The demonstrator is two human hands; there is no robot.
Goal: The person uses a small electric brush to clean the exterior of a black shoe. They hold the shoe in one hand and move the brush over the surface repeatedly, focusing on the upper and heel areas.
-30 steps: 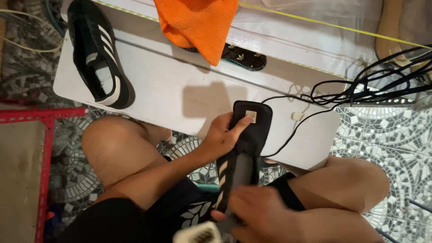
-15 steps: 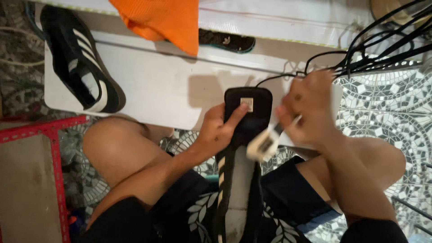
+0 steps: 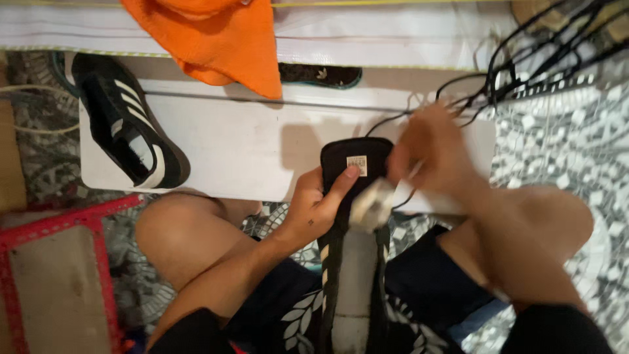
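white low board (image 3: 236, 157) on grey mosaic floor (image 3: 557, 151); red frame (image 3: 59, 226).

We take the white board (image 3: 249, 157) on the floor as our landmark. On its left end lies a shoe (image 3: 128, 128), toe toward us. Behind the board, at its far edge, a cloth (image 3: 216, 39) hangs down over it, and an insole (image 3: 321, 75) lies just right of that cloth. Behind the board's right end a tangle of cables (image 3: 524, 65) spreads. At the board's near edge, between our knees, we have a second shoe (image 3: 350, 262), its tongue over the board. Our left hand (image 3: 314, 206) grips it from the left; our right hand (image 3: 432, 154) is over the board's right end, with a brush (image 3: 370, 204) touching the shoe. Left of the board, nearer us, stands a red frame (image 3: 59, 226).
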